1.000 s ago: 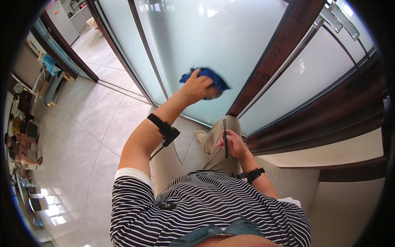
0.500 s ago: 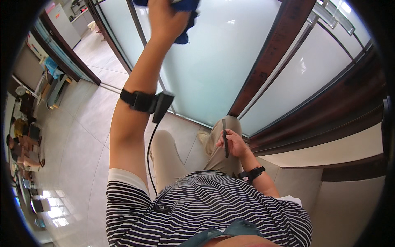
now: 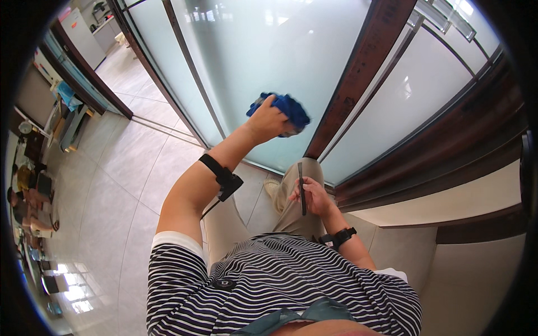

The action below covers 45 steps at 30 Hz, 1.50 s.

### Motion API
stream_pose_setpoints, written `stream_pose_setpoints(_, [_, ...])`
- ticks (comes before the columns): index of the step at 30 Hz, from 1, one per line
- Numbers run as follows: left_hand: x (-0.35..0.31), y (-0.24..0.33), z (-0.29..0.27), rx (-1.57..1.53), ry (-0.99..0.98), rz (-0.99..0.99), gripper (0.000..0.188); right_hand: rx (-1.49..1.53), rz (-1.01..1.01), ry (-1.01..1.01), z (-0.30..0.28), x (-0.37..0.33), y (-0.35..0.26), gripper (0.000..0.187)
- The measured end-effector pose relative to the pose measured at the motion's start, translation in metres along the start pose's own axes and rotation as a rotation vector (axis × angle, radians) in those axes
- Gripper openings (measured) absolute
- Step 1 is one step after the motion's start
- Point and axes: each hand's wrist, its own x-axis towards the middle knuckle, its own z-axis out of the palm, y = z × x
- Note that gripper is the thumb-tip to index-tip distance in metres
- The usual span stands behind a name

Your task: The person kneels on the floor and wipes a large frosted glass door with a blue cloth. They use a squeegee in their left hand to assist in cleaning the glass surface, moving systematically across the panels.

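My left hand (image 3: 267, 121) is closed round a crumpled blue cloth (image 3: 292, 111), held up in front of a frosted glass panel (image 3: 258, 61). The cloth seems to lie against the glass, though I cannot tell how much of it touches. Down by my knee, my right hand (image 3: 316, 197) grips a thin, flat dark strip (image 3: 303, 193) like a blade or scraper, standing nearly upright between thumb and fingers. What its tip is made of is too small to tell.
A dark brown wooden post (image 3: 358, 73) borders the glass on the right, with another glazed panel (image 3: 414, 95) and metal handle beyond it. At far left is a doorway with a white refrigerator (image 3: 83, 36). A low bench (image 3: 78, 126) and two people are farther left.
My left hand has come down and to the right across the glass with the blue cloth, its elbow bending. My right hand stays in nearly the same place with the dark strip.
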Motion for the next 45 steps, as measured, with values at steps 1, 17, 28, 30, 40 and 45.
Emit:
stream_pose_setpoints(1, [-0.019, 0.003, 0.015, -0.006, 0.030, -0.018, 0.027, -0.007, -0.001, 0.000, 0.000, 0.001, -0.001, 0.025])
stream_pose_setpoints(17, [-0.089, -0.176, -0.028, -0.806, 1.214, -1.440, 0.037, 0.004, 0.031, 0.055, 0.003, 0.001, -0.004, 0.025])
stream_pose_setpoints(28, [-0.111, -0.026, 0.143, -1.623, 1.259, -2.208, 0.063, 0.081, 0.044, -0.019, 0.008, 0.005, -0.005, 0.025])
stream_pose_setpoints(30, [-0.082, 0.031, 0.162, -1.965, 1.010, -2.433, 0.076, 0.078, 0.039, -0.021, 0.008, 0.005, -0.007, 0.025])
stream_pose_setpoints(40, [-0.027, 0.084, 0.096, -2.627, 0.655, -1.743, 0.057, 0.326, -0.070, -0.125, -0.001, 0.003, 0.001, 0.026])
stream_pose_setpoints(45, [-0.071, -0.009, 0.098, -2.198, 0.962, -2.176, 0.056, 0.254, -0.026, -0.064, 0.001, 0.004, -0.002, 0.025])
